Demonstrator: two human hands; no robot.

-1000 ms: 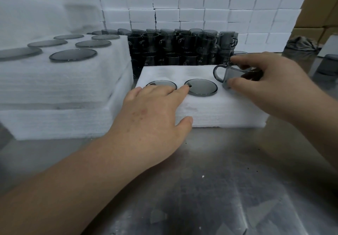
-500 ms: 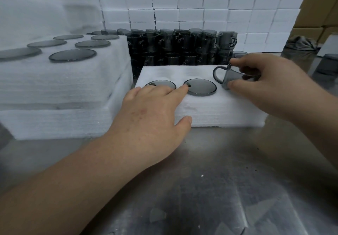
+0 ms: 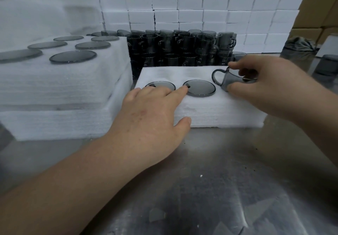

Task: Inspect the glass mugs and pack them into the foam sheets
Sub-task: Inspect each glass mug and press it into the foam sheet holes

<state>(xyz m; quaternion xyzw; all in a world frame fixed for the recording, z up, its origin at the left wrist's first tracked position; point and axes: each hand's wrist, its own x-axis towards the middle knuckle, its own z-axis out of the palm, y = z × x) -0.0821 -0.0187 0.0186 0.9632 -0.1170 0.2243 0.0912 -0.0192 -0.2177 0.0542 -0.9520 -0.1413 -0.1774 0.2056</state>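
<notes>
While the foam sheet [image 3: 210, 110] is pressed down by the left hand [image 3: 146, 117], a smoked glass mug [image 3: 228, 80] is held at the sheet's right end by the right hand [image 3: 265, 88]. The left hand is laid flat with its fingers straight on the foam's top. Its forefinger tip touches the edge of the middle seated mug [image 3: 200, 88], and its thumb is set against the front face. The right hand is curled round the mug, which is pinched between thumb and fingers with its handle turned left. How far the mug has entered its pocket cannot be told, since most of it is hidden by the hand. Two pockets are already filled, by the middle mug and the left seated mug [image 3: 161, 85], and only a round glass face is seen of each. The sheet lies toward the far edge of the worktop [image 3: 201, 180], in front of the unpacked mugs [image 3: 182, 48] and just beside a filled foam stack [image 3: 64, 88] at the left edge.

The step in hand is judged to be the seating of the third mug. It is best done with the mug squared over its pocket and pressed down evenly, not levered in from one side. Pressure on the foam should be applied throughout, so that the sheet is neither dragged nor lifted. Contact with the neighbouring glass should be avoided.
</notes>
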